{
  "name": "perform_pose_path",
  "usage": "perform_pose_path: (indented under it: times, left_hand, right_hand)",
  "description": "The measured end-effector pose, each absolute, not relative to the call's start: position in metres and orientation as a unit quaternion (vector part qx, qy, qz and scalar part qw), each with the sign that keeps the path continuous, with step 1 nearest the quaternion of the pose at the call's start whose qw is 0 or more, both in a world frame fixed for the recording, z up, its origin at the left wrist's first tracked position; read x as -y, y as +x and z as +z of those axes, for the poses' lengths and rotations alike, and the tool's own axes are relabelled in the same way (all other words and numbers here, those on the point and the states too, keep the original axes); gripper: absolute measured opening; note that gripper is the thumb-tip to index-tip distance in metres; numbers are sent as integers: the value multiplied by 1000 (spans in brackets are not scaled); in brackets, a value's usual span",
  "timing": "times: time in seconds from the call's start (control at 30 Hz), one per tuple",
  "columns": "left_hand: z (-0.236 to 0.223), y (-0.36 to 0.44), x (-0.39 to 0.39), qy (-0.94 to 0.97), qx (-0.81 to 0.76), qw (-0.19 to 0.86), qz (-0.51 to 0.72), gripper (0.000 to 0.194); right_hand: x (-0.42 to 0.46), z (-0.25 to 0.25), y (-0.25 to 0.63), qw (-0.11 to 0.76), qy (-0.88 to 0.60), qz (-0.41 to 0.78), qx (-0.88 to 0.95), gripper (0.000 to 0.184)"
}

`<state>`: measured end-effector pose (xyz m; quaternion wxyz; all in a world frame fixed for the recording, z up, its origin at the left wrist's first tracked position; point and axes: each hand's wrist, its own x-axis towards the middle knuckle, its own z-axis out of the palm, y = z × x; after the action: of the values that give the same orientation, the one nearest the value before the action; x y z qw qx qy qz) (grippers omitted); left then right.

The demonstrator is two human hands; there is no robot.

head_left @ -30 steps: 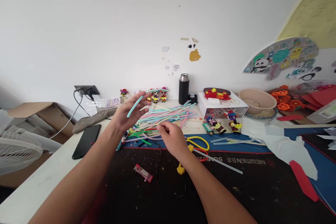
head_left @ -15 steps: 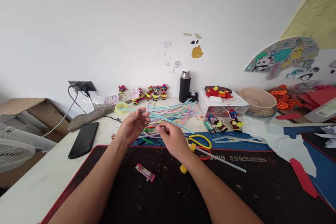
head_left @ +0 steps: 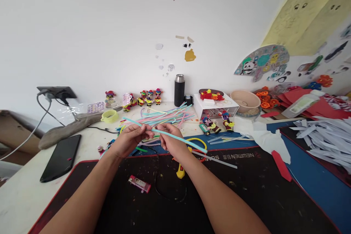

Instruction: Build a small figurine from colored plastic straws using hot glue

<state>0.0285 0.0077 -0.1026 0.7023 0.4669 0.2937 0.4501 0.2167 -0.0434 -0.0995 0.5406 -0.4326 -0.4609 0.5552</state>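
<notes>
A light-blue pipe cleaner slants across in front of me, its far end up at the left and its near end down at the right. My left hand pinches it between thumb and fingers near its middle. Just beside, my right hand has its fingers curled round the same stem. Behind both hands lies a loose pile of pastel pipe cleaners. Below them on the black mat are a pink lighter and a yellow tool, partly covered by my right wrist.
A phone and a yellow tape roll lie left. A black flask, a white box and several small figures stand along the wall. Right are a bowl, white paper and a heap of white strips.
The view has swung to the right. The light-blue pipe cleaner now crosses in front of my right hand instead of behind it, and my hands have come closer together.
</notes>
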Motion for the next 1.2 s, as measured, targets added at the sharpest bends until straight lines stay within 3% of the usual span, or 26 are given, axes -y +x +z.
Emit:
perform_pose_path:
  times: [0.27, 0.47, 0.93, 1.1, 1.2]
  left_hand:
    - [-99, 21, -15, 466, -340, 672, 464, 33]
    - [-95, 13, -19, 456, -345, 639, 514, 28]
    - [-86, 13, -10, 626, -394, 569, 360, 39]
    - [-79, 10, -7, 654, -386, 555, 340, 41]
    - [-78, 4, -10, 623, -385, 556, 393, 49]
  right_hand:
    - [47, -96, 219, 532, -404, 561, 489, 34]
    - [48, -97, 219, 510, -409, 541, 530, 30]
    - [50, -103, 218, 492, -427, 541, 532, 43]
    - [50, -100, 217, 514, -452, 524, 508, 44]
    - [50, -97, 218, 530, -445, 534, 485, 45]
